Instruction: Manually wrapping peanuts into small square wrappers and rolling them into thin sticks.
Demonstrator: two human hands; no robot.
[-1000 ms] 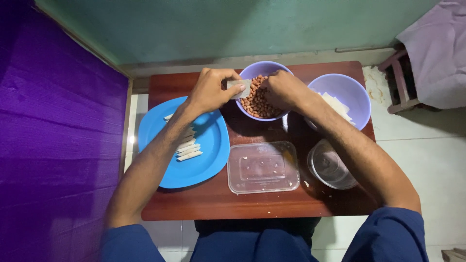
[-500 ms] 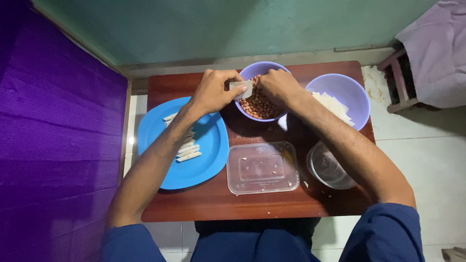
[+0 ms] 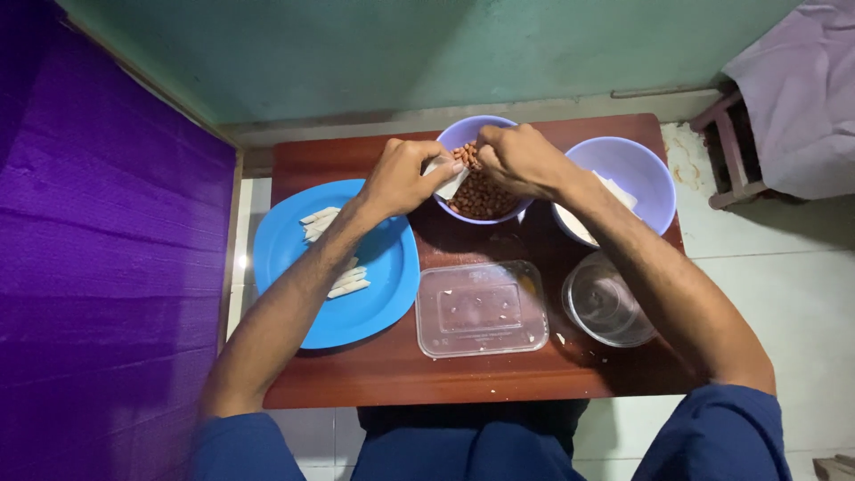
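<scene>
A person leans over a small red-brown table (image 3: 356, 379). Their left hand (image 3: 405, 178) pinches a pale wrapper strip (image 3: 450, 183) at the rim of a lilac bowl of brown nuts (image 3: 481, 191). The right hand (image 3: 517, 158), fingers bunched closed, hovers over the nuts beside it; what it holds is hidden. Rolled white sticks (image 3: 347, 283) lie on a blue plate (image 3: 374, 303) to the left.

Glossy wooden table (image 3: 374, 374), smooth blue plastic plate (image 3: 374, 303), clear plastic container (image 3: 481, 310), seemingly thin pale wrapper (image 3: 448, 183).
</scene>
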